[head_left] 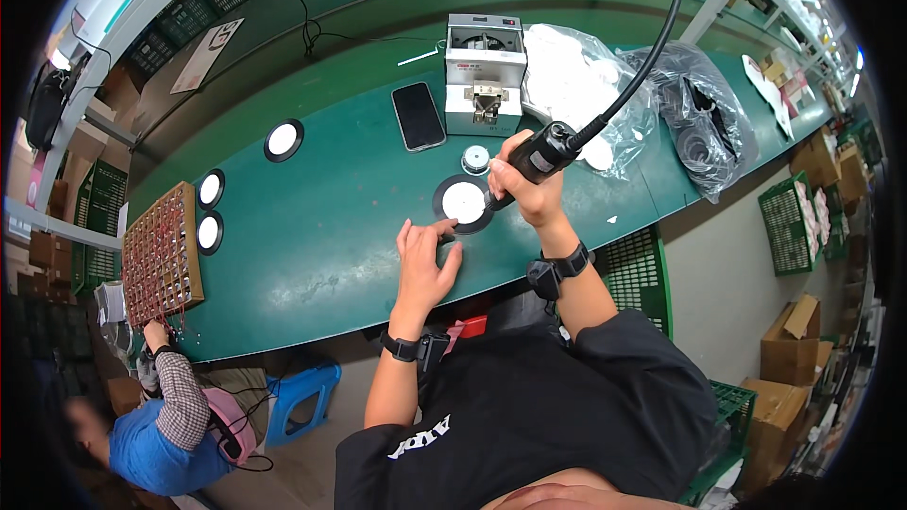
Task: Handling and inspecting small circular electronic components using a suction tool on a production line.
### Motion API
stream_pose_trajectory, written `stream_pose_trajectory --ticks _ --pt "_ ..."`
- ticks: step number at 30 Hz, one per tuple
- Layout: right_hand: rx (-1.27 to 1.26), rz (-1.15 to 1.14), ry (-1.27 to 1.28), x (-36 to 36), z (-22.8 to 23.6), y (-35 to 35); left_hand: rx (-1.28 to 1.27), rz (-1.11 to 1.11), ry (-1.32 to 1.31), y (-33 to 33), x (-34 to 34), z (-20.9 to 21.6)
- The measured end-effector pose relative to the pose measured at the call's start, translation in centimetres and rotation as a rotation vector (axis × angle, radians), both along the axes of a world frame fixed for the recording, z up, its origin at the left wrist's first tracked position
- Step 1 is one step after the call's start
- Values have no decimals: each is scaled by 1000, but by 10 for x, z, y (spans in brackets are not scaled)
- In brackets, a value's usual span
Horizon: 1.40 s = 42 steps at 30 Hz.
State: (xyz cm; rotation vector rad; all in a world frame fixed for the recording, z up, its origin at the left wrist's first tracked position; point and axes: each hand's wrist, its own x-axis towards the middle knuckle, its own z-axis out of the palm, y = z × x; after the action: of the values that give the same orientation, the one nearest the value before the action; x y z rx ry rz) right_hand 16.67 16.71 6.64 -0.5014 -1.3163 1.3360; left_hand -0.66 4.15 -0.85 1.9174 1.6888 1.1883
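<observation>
My right hand (531, 191) is wrapped around a black electric screwdriver (545, 155), with its cable running up to the top right. The tool tilts down toward a black-rimmed disc with a white centre (464, 203) lying on the green table; whether its tip touches the disc is hard to see. My left hand (425, 263) has its fingers spread, with the index fingertip at the disc's near edge. Just beyond the disc sits a small round metal part (475, 160). Behind that stands a grey box-shaped machine (485, 76), apparently a screw feeder.
A phone (419, 116) lies left of the machine. Plastic bags (576, 85) of white parts and a bag of black parts (694, 123) crowd the right. More discs (283, 140) lie leftward. A co-worker (179, 425) reaches to a compartmented box (162, 250) with red wires.
</observation>
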Motion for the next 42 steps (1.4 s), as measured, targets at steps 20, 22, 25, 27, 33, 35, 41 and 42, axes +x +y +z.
stream_pose_trajectory --ticks 20,22,25,27,33,35,41,42 --pt "235 -251 7 -41 77 119 33 -15 172 0 4 2" --pt "176 -292 -62 -52 77 120 23 -5 164 -1 2 2" --pt "197 -232 -164 -50 75 115 38 -38 148 1 0 2" --pt "208 -199 -215 -50 78 96 41 -42 129 0 -2 0" --pt "42 -38 -50 -24 53 0 25 -49 82 0 -3 0" --pt "51 -76 -64 -21 39 -9 13 -58 83 -1 -5 4" --pt "62 -98 -80 -18 24 -8 12 -60 96 -1 -6 3" --pt "67 -100 -89 -18 23 -8 12 -58 94 -2 -6 3"
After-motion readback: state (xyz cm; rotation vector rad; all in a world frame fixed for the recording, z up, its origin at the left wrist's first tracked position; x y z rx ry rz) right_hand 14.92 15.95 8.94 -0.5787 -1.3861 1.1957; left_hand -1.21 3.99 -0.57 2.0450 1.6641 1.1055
